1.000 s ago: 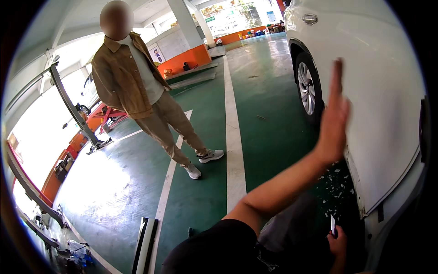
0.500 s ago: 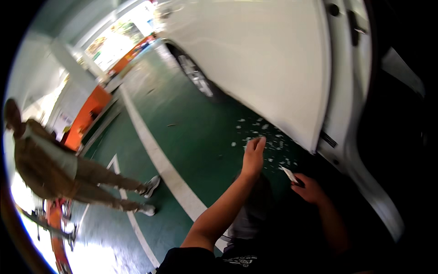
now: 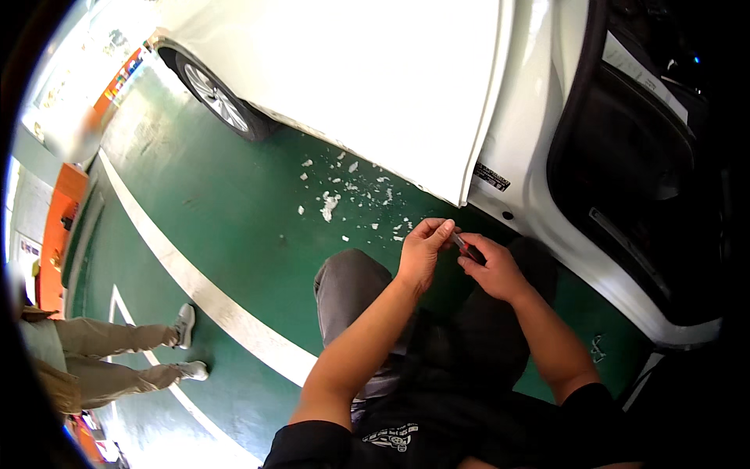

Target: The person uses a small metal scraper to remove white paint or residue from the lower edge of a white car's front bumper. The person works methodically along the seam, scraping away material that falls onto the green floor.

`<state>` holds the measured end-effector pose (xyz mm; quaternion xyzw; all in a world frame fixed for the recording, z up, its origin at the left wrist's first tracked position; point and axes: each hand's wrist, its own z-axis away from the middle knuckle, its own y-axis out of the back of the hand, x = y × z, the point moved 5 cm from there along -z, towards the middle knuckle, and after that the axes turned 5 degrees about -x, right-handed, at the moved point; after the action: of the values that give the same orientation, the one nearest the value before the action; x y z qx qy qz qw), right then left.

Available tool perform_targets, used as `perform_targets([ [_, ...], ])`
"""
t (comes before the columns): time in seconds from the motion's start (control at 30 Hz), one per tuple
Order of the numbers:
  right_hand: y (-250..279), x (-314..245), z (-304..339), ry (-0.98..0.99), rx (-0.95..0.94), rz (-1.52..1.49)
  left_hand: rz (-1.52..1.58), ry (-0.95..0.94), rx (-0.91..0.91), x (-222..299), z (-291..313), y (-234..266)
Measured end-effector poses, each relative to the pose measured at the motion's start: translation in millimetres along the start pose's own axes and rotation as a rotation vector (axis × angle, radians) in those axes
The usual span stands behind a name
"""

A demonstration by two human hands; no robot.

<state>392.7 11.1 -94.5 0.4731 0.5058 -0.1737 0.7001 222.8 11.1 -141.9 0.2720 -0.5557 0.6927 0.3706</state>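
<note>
1. Compared with a second ago, when the left hand (image 3: 422, 252) was raised with fingers extended beside the car, it has been lowered and brought in front of the knees, next to the right hand (image 3: 492, 267)
2. The small flat-bladed hand tool (image 3: 470, 249), held by the right hand alone in the earlier views, is now attended to by both hands, so neither appears to be left free for the bodywork
3. The two hands are drawn together: the tool's dark and reddish handle is gripped by the right fingers, while the left thumb and fingers are pinched at its pale forward end; whether that end is pressed or only steadied cannot be told
4. The tool is thus placed between the hands, angled up toward the left thumb, just below the lower corner of the white car door (image 3: 351, 94) and apart from it
5. Pale flakes (image 3: 330, 206) are scattered over the green floor (image 3: 203, 203) beneath the door's lower edge, beyond the left hand, and the grey-trousered left knee (image 3: 351, 285) is set below them
6. No contact with the door is made by either hand
</note>
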Motion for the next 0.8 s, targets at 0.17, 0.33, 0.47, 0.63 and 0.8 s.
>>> perform_targets([
  [0.17,15,-32,8,-0.092,-0.041,0.106,0.134,-0.014,-0.110,-10,-6,4],
  [0.33,23,-42,3,-0.143,-0.020,0.209,0.155,-0.088,-0.063,-1,-8,-8],
  [0.47,20,-48,-1,-0.122,-0.007,0.313,0.174,-0.101,-0.029,3,1,-14],
  [0.63,34,-61,3,-0.199,0.098,0.432,0.178,-0.124,-0.048,22,9,-29],
  [0.8,30,-58,-1,-0.166,0.094,0.458,0.368,-0.205,0.001,10,4,-29],
])
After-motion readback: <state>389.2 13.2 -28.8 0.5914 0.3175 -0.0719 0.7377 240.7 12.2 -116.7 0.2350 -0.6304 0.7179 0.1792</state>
